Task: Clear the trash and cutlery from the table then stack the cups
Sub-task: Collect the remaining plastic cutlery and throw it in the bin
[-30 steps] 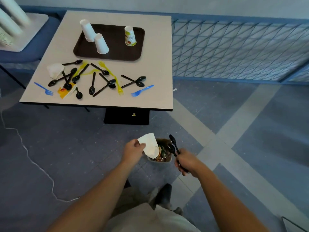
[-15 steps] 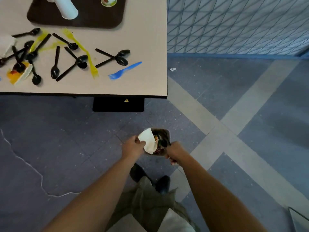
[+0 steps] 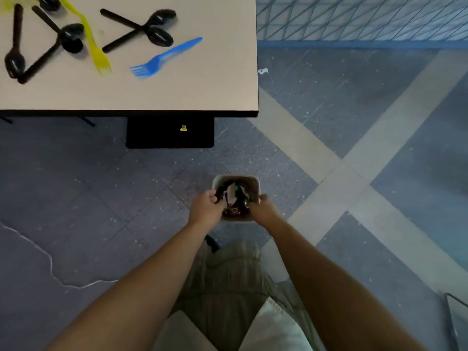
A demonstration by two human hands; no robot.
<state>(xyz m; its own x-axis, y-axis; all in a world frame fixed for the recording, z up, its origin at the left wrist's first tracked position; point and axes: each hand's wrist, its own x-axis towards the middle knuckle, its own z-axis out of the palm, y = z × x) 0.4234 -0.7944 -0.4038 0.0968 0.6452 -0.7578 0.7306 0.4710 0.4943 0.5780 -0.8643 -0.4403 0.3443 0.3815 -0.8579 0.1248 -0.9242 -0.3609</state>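
Left hand point(image 3: 206, 207) and right hand point(image 3: 263, 209) have sunk close together to the rim of the floor bin point(image 3: 235, 176), the white napkin point(image 3: 231, 195) now inside; whether either grip has let go cannot be told. Beyond, black spoons point(image 3: 157, 29), a yellow fork point(image 3: 97, 51) and a blue fork point(image 3: 162, 59) await clearing on the table point(image 3: 202, 92).

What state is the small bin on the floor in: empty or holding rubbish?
Holding rubbish. Inside the bin lie white paper and dark cutlery-like pieces, with the left hand and right hand at its opening.
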